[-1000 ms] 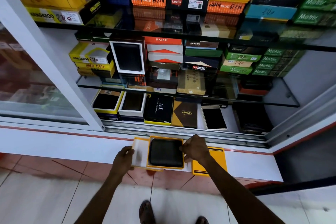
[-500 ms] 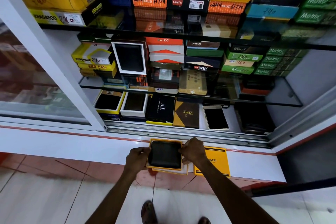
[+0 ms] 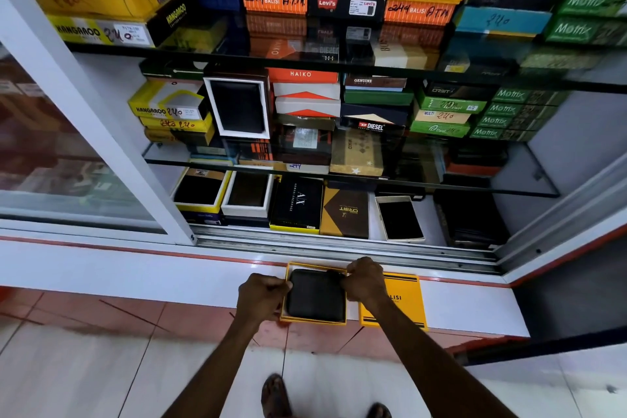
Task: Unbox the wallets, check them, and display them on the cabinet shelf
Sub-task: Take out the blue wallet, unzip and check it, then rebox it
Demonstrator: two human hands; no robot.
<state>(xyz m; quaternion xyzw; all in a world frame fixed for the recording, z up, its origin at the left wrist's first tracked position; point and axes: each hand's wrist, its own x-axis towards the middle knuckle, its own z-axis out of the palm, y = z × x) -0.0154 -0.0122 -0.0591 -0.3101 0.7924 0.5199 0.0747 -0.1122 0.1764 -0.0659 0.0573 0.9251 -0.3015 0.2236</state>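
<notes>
A black wallet [image 3: 315, 294] lies in an open yellow-edged box [image 3: 307, 319] on the white ledge below the cabinet. My left hand [image 3: 263, 293] grips the box's left side, fingers curled at the wallet's edge. My right hand [image 3: 364, 278] pinches the wallet's upper right corner at the box rim. The yellow box lid [image 3: 402, 302], marked BALISI, lies flat just right of the box, partly under my right wrist. The bottom cabinet shelf [image 3: 373, 214] holds open boxes with dark wallets on show.
The sliding glass door [image 3: 68, 153] is pushed left, its metal track [image 3: 339, 246] running along the opening. Glass shelves [image 3: 529, 176] above carry stacked wallet boxes. The white ledge [image 3: 475, 305] ends at a tiled floor, where my feet [image 3: 276, 395] stand.
A white sheet held out at the box's left a second ago is no longer visible. My left hand moved right onto the box's side; both hands now hold box and wallet.
</notes>
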